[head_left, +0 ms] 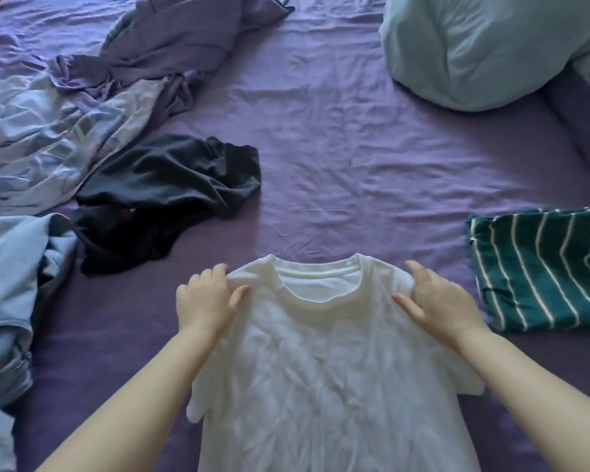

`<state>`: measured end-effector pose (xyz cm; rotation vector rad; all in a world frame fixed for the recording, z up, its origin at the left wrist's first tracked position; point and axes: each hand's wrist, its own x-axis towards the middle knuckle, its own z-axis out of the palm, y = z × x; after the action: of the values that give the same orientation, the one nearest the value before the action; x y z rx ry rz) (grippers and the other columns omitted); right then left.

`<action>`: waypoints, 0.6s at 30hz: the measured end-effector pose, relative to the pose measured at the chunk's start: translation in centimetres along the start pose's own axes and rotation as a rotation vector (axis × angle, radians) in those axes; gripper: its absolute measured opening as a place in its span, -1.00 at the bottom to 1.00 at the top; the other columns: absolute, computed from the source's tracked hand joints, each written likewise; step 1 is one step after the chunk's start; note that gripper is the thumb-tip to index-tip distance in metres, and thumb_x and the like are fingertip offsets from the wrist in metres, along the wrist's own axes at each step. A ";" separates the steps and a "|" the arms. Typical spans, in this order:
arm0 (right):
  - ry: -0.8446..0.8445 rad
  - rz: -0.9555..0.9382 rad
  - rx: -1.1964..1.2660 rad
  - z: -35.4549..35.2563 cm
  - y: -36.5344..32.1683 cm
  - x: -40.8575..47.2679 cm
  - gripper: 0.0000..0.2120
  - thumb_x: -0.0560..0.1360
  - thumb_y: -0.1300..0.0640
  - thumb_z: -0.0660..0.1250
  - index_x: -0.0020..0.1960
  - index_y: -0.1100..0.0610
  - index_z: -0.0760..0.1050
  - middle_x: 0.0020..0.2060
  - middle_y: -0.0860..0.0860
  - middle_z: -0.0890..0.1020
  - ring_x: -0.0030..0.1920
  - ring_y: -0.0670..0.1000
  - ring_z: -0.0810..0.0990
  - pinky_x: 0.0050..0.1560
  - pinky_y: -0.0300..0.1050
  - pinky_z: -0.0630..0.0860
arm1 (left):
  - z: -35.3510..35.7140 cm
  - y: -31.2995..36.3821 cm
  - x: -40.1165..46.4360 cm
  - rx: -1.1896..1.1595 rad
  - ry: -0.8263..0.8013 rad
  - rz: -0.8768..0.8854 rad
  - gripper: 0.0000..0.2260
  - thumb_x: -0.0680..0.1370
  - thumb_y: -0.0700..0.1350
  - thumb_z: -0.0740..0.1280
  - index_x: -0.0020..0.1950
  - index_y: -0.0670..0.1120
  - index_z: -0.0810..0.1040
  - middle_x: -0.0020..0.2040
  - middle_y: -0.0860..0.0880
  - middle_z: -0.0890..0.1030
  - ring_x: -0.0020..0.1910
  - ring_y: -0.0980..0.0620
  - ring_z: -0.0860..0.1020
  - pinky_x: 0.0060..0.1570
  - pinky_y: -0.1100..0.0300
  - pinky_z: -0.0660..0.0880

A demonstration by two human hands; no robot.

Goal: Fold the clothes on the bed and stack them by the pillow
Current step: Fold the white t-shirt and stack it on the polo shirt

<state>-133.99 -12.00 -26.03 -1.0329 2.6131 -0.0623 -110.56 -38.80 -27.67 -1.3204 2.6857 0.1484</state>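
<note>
A white T-shirt lies flat and face up on the purple bed sheet, its collar pointing away from me. My left hand pinches its left shoulder, thumb on top. My right hand pinches the right shoulder the same way. A folded green T-shirt with white stripes rests at the right. A crumpled dark T-shirt lies to the left of centre. The light blue pillow sits at the top right.
A rumpled purple and light blue duvet covers the upper left. Light blue clothing is bunched at the left edge. The bed's right edge runs down past the pillow.
</note>
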 end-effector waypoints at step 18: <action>0.078 -0.122 -0.174 -3.5 2.4 -3.4 -0.39 0.19 0.31 0.54 0.17 0.16 0.37 -0.28 0.09 0.60 -0.60 0.17 0.47 -0.53 -0.25 0.12 | -4.8 -1.6 -4.0 -0.335 -0.220 -0.218 -0.84 0.49 0.01 0.26 -0.02 0.01 0.33 -0.18 0.04 0.56 -0.20 -0.02 0.51 -0.22 0.10 0.39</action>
<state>-134.39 -8.18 -22.10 -1.2735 2.6599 0.1000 -107.31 -37.37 -22.25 -1.5705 2.3849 0.6992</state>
